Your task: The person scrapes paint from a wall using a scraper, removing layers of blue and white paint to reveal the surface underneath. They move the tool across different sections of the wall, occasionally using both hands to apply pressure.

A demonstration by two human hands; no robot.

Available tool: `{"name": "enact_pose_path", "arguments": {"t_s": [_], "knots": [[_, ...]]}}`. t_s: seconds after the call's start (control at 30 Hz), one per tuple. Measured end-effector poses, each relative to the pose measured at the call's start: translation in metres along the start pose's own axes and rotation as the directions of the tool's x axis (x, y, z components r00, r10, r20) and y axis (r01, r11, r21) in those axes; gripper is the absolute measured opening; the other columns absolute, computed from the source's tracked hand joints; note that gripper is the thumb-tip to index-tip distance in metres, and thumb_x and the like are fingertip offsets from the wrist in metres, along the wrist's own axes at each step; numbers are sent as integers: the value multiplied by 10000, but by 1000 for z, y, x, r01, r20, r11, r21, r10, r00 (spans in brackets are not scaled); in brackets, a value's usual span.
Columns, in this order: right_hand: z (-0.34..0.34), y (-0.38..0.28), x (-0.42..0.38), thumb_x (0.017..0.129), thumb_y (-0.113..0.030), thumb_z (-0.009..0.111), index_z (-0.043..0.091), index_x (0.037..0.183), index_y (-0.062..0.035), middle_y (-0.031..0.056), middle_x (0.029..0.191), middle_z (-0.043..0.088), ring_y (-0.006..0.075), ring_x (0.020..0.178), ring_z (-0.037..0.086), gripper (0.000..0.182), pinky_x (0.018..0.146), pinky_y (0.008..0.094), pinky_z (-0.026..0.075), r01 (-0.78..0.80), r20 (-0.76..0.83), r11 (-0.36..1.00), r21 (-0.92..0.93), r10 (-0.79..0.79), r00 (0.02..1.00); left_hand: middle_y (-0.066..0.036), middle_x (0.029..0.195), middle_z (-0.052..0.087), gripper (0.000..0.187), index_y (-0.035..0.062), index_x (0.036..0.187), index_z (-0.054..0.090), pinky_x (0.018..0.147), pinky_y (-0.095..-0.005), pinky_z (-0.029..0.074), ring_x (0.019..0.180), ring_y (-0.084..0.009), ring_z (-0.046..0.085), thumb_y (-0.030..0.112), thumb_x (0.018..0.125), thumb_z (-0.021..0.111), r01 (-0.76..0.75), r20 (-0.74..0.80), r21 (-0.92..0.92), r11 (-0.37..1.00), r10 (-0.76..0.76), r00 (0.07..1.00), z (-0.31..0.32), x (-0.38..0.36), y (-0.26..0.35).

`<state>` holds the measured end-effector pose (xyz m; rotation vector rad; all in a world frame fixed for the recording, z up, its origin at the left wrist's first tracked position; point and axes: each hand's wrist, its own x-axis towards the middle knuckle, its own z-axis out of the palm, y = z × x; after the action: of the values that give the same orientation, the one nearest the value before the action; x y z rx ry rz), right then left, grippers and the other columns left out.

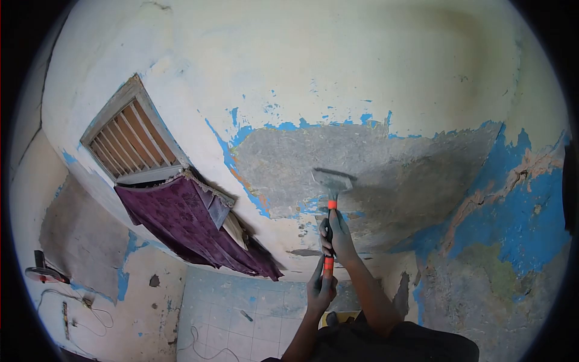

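A long-handled wall scraper point(329, 267) with an orange and black handle rises in front of me, its wide flat blade point(333, 180) up at the bare grey patch point(289, 154) of the wall. Fingers of my right hand point(340, 235) wrap the upper handle, just below an orange band. Lower down, my left hand point(321, 292) is closed around the orange grip near the handle's end. Flaking blue paint point(301, 124) edges the patch, with cream paint point(374, 72) above. Small blue and white remnants show just below the blade.
At left, a barred wooden window point(134, 140) has a purple curtain point(196, 220) hanging beneath it. A black fan-like fixture point(46, 273) and loose wires point(90, 304) are on the left wall. Below is a tiled floor point(235, 320) with a cable. Cracked blue wall point(512, 199) stands right.
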<state>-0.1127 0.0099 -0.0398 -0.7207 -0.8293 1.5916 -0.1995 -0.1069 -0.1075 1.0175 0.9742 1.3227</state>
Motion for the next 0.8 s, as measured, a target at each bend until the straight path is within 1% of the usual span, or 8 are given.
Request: {"name": "enact_pose_path", "arguments": {"t_s": [0.2, 0.27, 0.4, 0.43, 0.5, 0.6, 0.7, 0.8], "knots": [[13, -49, 11, 1011, -458, 402, 390, 930, -145, -28, 620, 401, 68, 399, 366, 324, 336, 235, 340, -11, 115, 998, 57, 4, 993, 15, 570, 410, 552, 29, 1480, 290, 380, -205, 284, 433, -46, 361, 318, 1027, 414, -15, -12, -3, 1000, 15, 1000, 22, 22, 44], [15, -61, 14, 1010, -460, 406, 393, 937, -145, -28, 617, 398, 69, 401, 365, 324, 343, 235, 346, -14, 153, 998, 69, 3, 988, 22, 571, 402, 554, 31, 1481, 291, 392, -208, 280, 442, -45, 352, 303, 1023, 441, 3, -21, -34, 999, -3, 1000, 30, 25, 58], [13, -68, 13, 1015, -419, 419, 425, 1007, -128, -29, 601, 386, 67, 398, 365, 291, 348, 243, 344, -57, 142, 996, 74, 47, 989, 18, 560, 412, 532, 28, 1470, 315, 374, -204, 269, 409, -43, 358, 303, 1025, 416, -11, -34, 10, 1000, 11, 999, 24, 30, 43], [12, -67, 13, 1019, -397, 426, 439, 1037, -121, -30, 596, 382, 65, 397, 365, 277, 347, 245, 339, -78, 136, 994, 73, 68, 988, 21, 561, 411, 534, 27, 1470, 313, 372, -205, 269, 410, -43, 356, 304, 1025, 417, -4, -61, -4, 1000, 4, 998, 28, 28, 44], [11, -68, 13, 1017, -407, 425, 411, 992, -128, -25, 598, 385, 75, 403, 377, 280, 358, 255, 366, -73, 158, 996, 44, 65, 985, 25, 563, 410, 538, 27, 1470, 308, 370, -206, 270, 412, -43, 353, 306, 1024, 418, 7, -111, -27, 1000, -10, 994, 36, 24, 50], [12, -75, 16, 1017, -387, 435, 398, 975, -123, -20, 601, 392, 82, 409, 394, 269, 366, 268, 390, -78, 174, 997, 19, 73, 982, 33, 573, 403, 566, 29, 1484, 269, 370, -204, 275, 421, -46, 347, 315, 1021, 424, 76, -70, -206, 976, -92, 993, 30, 24, 48], [8, -74, 16, 1019, -354, 445, 400, 987, -107, -12, 605, 401, 90, 414, 411, 253, 373, 280, 411, -106, 199, 994, 19, 100, 975, 31, 555, 376, 453, -11, 1348, 443, 376, -203, 262, 418, -52, 336, 305, 1024, 427, 62, -98, -117, 991, -74, 992, 35, 19, 50], [6, -77, 20, 1019, -345, 446, 401, 986, -109, -11, 607, 405, 92, 416, 415, 243, 377, 282, 416, -119, 231, 993, 25, 110, 967, 23, 565, 390, 435, -12, 1306, 463, 376, -206, 261, 418, -55, 339, 316, 1024, 426, 51, -70, -169, 984, -64, 995, 34, 22, 48]]}}
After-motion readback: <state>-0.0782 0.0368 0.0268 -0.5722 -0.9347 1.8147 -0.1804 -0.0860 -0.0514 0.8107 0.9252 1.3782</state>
